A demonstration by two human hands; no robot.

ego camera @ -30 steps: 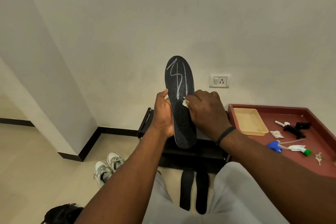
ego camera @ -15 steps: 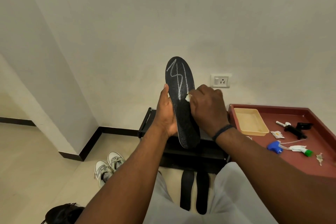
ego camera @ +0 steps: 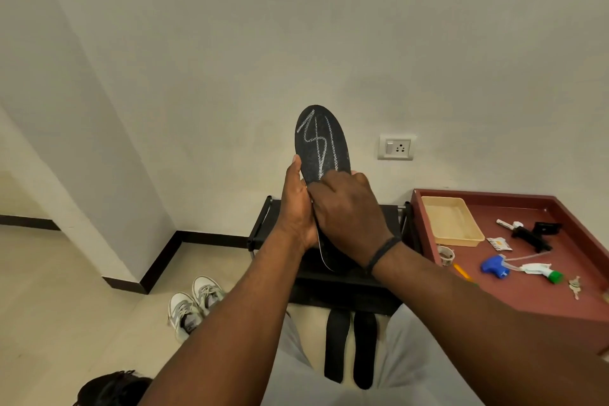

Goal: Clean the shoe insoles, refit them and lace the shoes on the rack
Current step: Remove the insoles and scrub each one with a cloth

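Observation:
My left hand (ego camera: 296,208) grips a black insole (ego camera: 321,142) by its left edge and holds it upright, toe end up, in front of the wall. White chalk-like scribbles mark its upper half. My right hand (ego camera: 349,217) lies across the insole's middle with curled fingers pressed to its face; the small white wipe it pinches is hidden under the fingers. Two more black insoles (ego camera: 336,346) lie side by side on the floor between my knees. A pair of white sneakers (ego camera: 194,305) stands on the floor to the left.
A low black shoe rack (ego camera: 346,280) stands against the wall behind the insole. To the right is a red tray table (ego camera: 527,300) with a beige tray (ego camera: 451,221), a blue spray nozzle (ego camera: 494,265) and small items. A black shoe (ego camera: 112,389) lies bottom left.
My right hand has slid leftward across the insole's face, and the white wipe seen earlier at its fingertips is now covered. The left hand keeps the same hold.

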